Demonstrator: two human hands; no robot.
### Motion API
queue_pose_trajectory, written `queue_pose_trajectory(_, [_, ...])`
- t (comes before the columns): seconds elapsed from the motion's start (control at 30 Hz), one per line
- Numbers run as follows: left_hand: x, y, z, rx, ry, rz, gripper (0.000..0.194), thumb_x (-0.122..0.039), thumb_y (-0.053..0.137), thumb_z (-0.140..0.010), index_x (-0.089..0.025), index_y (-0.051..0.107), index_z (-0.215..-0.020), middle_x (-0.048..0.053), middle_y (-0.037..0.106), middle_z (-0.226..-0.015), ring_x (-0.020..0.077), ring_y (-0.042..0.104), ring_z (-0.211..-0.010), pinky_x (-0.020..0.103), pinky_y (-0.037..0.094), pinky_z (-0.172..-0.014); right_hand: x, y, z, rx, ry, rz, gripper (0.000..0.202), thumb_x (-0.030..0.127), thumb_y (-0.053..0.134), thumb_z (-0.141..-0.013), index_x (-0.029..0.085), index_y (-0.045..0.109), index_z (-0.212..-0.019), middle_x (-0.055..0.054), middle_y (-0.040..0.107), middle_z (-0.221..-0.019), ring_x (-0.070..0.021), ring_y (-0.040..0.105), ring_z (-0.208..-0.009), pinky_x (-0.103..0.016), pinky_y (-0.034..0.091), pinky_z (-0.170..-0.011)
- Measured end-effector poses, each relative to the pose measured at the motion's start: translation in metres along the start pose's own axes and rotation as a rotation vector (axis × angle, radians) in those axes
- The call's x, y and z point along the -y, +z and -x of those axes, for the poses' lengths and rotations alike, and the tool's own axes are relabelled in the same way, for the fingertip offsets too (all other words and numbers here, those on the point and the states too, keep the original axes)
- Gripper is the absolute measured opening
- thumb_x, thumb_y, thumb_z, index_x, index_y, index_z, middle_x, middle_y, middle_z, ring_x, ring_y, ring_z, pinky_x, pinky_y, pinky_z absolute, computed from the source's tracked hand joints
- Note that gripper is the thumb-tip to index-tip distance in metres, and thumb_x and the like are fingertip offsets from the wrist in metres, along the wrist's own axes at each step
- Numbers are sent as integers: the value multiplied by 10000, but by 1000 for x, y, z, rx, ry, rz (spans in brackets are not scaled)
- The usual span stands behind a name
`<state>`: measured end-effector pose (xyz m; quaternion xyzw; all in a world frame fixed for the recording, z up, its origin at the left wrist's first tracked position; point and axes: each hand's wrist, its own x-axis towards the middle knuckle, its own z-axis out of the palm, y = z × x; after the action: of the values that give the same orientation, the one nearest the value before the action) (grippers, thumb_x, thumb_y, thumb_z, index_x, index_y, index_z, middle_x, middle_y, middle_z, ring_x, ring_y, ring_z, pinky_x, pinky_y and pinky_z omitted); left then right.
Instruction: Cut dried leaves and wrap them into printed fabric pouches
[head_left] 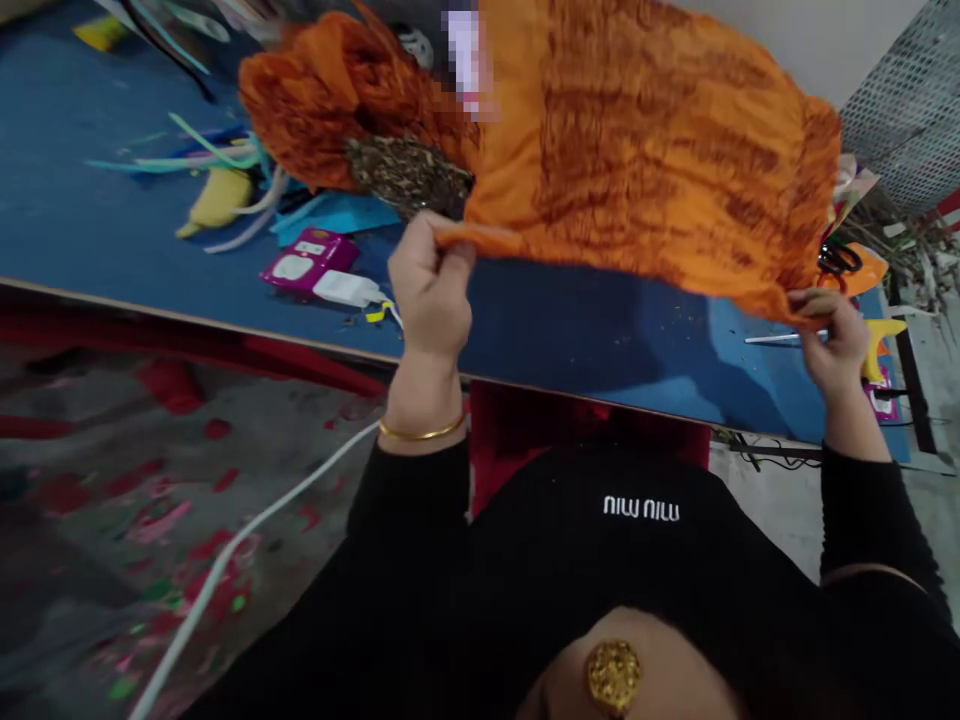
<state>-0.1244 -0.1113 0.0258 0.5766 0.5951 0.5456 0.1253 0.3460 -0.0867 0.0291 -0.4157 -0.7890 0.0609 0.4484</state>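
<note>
An orange cloth (660,140) with dark printed patterns is stretched between my two hands above the blue table. My left hand (433,285) pinches its near left corner. The near right corner is gripped by my right hand (838,340). Just beyond my left hand lies a clump of dry brown plant-like material (411,175), against a bunched orange fabric heap (322,100). Beside my right hand are scissors with black handles (841,260) and a thin pale metal blade or tool (780,339), partly hidden by the hand.
On the blue table (90,240) to the left lie a purple device (311,262) with a white plug and cable, a yellow pouch-like item (217,200) and several coloured strips. A yellow object (885,345) sits at the right edge. Red and green scraps (217,580) litter the floor.
</note>
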Motion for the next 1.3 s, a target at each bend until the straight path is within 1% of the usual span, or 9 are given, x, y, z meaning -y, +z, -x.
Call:
queue_pose_trajectory(0.07, [14,-15,32,124,-8,-45,233,-416,511,-965,-222,615,-888,23,714,-915,207,590,-844,398,488,-859,4,3,25,154,9,63,167,147,612,-821,297,609,-893,-66,782,-1067,-291,749,-1067,-501,608,-956])
queue_pose_trajectory(0.17, [27,-35,60,365,-64,-131,231,-394,504,-952,-258,685,-906,11,763,-1008,242,683,-990,409,525,-938,9,9,46,305,15,145,208,111,584,-818,301,621,-896,-49,792,-1096,-298,747,-1117,-514,622,-965])
queue_pose_trajectory(0.27, [34,-48,74,499,-124,-217,230,-368,507,-902,-279,718,-927,41,780,-1094,291,715,-1087,449,551,-1004,15,13,59,397,21,204,197,111,585,-840,296,617,-902,-51,794,-1122,-308,743,-1148,-517,630,-956])
queue_pose_trajectory(0.57, [50,-78,94,681,-87,-242,330,-397,468,-934,-273,748,-1057,54,789,-1200,298,690,-1240,483,497,-1168,41,1,86,450,-13,259,144,127,610,-893,265,629,-929,-63,791,-1101,-307,728,-1195,-494,626,-966])
queue_pose_trajectory(0.77, [62,-87,93,770,27,-286,307,-465,485,-953,-275,726,-942,29,812,-1151,291,703,-1227,550,414,-1238,58,-10,105,494,-33,315,75,169,639,-914,243,647,-922,-52,793,-1076,-302,724,-1194,-473,605,-976])
queue_pose_trajectory(1.0, [64,-94,92,741,75,-308,338,-510,509,-951,-267,721,-849,32,810,-1170,285,694,-1264,568,403,-1239,73,-8,128,460,-55,377,64,179,663,-916,240,681,-920,-53,801,-1092,-299,712,-1233,-449,589,-974])
queue_pose_trajectory(1.17, [34,-112,84,746,62,-253,292,-462,592,-927,-447,742,-1177,-85,738,-1343,261,660,-1331,516,448,-1237,80,-24,130,484,-59,250,148,399,681,-930,253,697,-947,-85,801,-1080,-343,732,-1180,-494,570,-952])
queue_pose_trajectory(1.23, [19,-111,76,551,17,-200,369,-411,582,-950,-542,671,-1284,-175,685,-1401,242,666,-1319,485,518,-1182,80,-33,122,376,-35,237,134,386,644,-944,276,690,-883,-77,808,-1009,-341,763,-1090,-529,544,-982])
queue_pose_trajectory(1.3, [11,-97,62,112,20,-100,407,-412,518,-989,-534,600,-1368,-179,672,-1417,262,662,-1319,537,544,-1128,81,-35,105,214,6,283,124,319,626,-946,298,693,-843,-69,810,-952,-326,775,-1033,-531,531,-1001])
